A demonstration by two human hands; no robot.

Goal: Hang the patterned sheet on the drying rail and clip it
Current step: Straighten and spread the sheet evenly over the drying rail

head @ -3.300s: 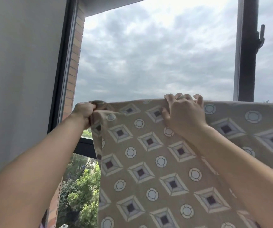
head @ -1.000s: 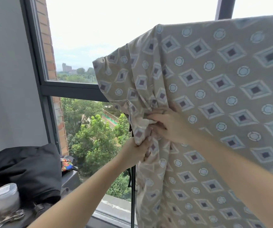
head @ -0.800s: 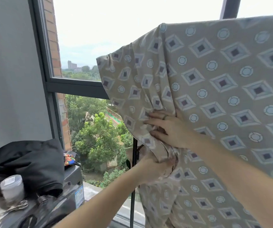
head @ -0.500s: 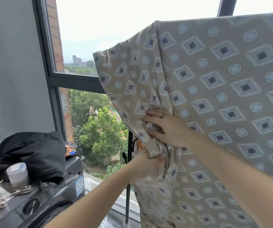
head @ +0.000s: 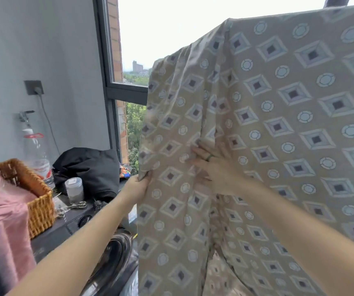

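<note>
The beige patterned sheet (head: 278,124), printed with diamonds and circles, hangs draped over a rail that it hides along the top right. Its left part falls in folds. My left hand (head: 138,184) grips the sheet's left edge at mid height. My right hand (head: 212,165), with a ring on one finger, lies against the folded cloth a little to the right, fingers spread and partly tucked into a fold. No clip is in view.
To the left a dark washing machine (head: 99,248) carries a wicker basket (head: 33,199) with pink cloth (head: 3,221), a plastic bottle (head: 36,154), a small jar (head: 74,189) and a black bag (head: 90,167). A window frame (head: 107,82) stands behind.
My view has swung left and down. My left hand has pulled the sheet's edge out to the left, away from my right hand, so the bunched folds have spread. My right hand stays on the cloth.
</note>
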